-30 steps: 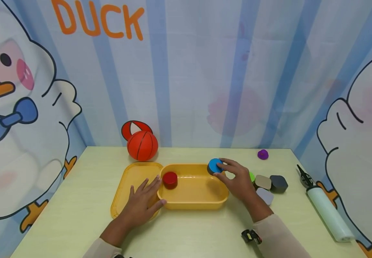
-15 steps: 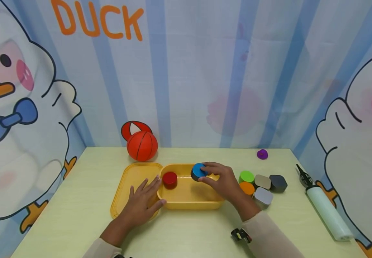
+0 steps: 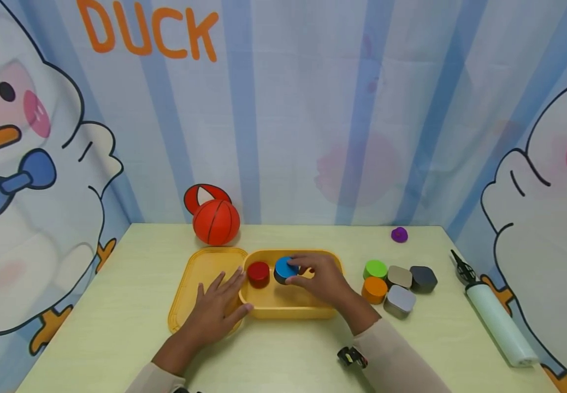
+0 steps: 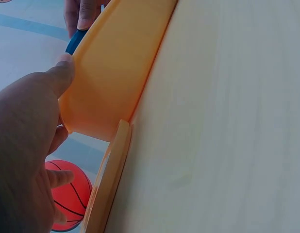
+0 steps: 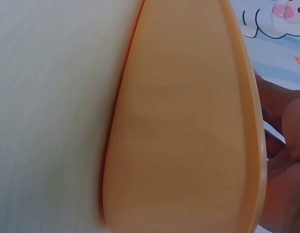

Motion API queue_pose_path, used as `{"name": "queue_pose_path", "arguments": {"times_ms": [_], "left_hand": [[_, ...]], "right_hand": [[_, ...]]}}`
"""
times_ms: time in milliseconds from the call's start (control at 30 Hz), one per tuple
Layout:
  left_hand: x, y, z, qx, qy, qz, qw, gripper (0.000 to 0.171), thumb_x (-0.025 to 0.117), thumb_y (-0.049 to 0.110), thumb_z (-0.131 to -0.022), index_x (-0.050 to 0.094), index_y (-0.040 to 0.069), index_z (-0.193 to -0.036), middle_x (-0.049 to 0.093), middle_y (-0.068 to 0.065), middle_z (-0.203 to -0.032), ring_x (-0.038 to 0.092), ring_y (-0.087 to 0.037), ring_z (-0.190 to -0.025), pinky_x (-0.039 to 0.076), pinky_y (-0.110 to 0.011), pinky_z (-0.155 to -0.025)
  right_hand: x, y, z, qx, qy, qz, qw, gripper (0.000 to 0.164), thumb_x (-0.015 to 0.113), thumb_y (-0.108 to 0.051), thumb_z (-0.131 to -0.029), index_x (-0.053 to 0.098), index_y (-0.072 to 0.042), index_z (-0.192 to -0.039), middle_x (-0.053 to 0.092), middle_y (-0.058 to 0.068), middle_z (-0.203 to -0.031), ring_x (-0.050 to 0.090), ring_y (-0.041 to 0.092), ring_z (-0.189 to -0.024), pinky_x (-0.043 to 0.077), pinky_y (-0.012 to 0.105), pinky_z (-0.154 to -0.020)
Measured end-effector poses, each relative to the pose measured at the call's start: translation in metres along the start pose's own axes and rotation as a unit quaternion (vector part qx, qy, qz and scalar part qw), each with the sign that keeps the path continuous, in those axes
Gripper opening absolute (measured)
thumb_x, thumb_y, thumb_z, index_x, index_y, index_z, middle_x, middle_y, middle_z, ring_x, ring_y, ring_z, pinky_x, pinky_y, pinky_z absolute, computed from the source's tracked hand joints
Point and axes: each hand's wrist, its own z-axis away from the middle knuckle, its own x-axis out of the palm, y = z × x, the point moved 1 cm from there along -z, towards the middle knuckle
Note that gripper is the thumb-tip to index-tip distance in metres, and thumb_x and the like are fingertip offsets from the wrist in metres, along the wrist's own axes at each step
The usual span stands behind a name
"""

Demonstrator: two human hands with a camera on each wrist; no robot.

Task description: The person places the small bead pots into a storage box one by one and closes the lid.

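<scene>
My right hand (image 3: pixel 320 278) pinches a round block with a blue top and dark side (image 3: pixel 285 270) between thumb and fingers, over the inside of a yellow rectangular box (image 3: pixel 293 313). A red round block (image 3: pixel 258 274) sits at the left end of that box, just left of the blue one. My left hand (image 3: pixel 214 308) lies with fingers spread at the box's left end, its thumb at the rim in the left wrist view. Under the left hand is a flat yellow lid (image 3: pixel 183 295). In the right wrist view the box's side (image 5: pixel 184 121) hides most of the fingers.
Right of the box stand green (image 3: pixel 375 269), orange (image 3: pixel 374 290), beige (image 3: pixel 399 277), dark grey (image 3: pixel 423 279) and light grey (image 3: pixel 400 301) blocks. Behind them is a small purple object (image 3: pixel 399 234). A red basketball-patterned ball (image 3: pixel 217 222) sits back left; a pale green cylinder (image 3: pixel 502 326) lies far right.
My right hand has carried the blue block leftward and lower, from the box's right end to near the red block. The left hand has stayed in place.
</scene>
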Motion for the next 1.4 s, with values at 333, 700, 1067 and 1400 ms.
{"name": "queue_pose_path", "arguments": {"times_ms": [333,700,1067,1400], "left_hand": [[0.001,-0.003,0.000,0.000,-0.005,-0.003,1.0000,0.077,0.061,0.055,-0.108,0.035,0.023,-0.173,0.028,0.006,-0.181,0.023,-0.045,-0.169,0.007,-0.091,-0.123],[0.001,-0.002,-0.002,0.000,-0.010,-0.002,0.9999,0.077,0.061,0.056,-0.108,0.035,0.023,-0.173,0.028,0.005,-0.181,0.022,-0.045,-0.170,0.006,-0.091,-0.123],[-0.001,0.000,0.000,0.000,-0.008,-0.001,1.0000,0.076,0.061,0.054,-0.109,0.035,0.022,-0.173,0.029,0.003,-0.181,0.024,-0.046,-0.169,0.007,-0.091,-0.122],[-0.001,0.001,0.001,0.001,-0.003,0.000,1.0000,0.076,0.062,0.054,-0.109,0.036,0.022,-0.172,0.031,0.002,-0.181,0.025,-0.047,-0.168,0.008,-0.092,-0.121]], "right_hand": [[0.017,-0.010,-0.008,0.038,-0.061,-0.021,0.997,0.041,0.088,-0.018,-0.093,0.080,-0.003,-0.130,0.080,0.015,-0.129,0.073,0.017,-0.092,0.064,0.026,-0.081],[0.027,-0.012,-0.011,0.023,-0.092,0.000,0.996,0.035,0.090,-0.015,-0.091,0.082,-0.003,-0.124,0.083,0.013,-0.122,0.070,0.018,-0.087,0.058,0.020,-0.073],[0.035,-0.012,-0.014,0.056,-0.125,0.007,0.991,0.034,0.091,-0.016,-0.090,0.084,-0.006,-0.122,0.083,0.010,-0.120,0.067,0.015,-0.083,0.056,0.020,-0.069],[0.039,-0.009,-0.015,0.086,-0.140,-0.004,0.986,0.036,0.091,-0.014,-0.090,0.083,-0.005,-0.124,0.082,0.013,-0.123,0.068,0.013,-0.079,0.058,0.022,-0.071]]}}
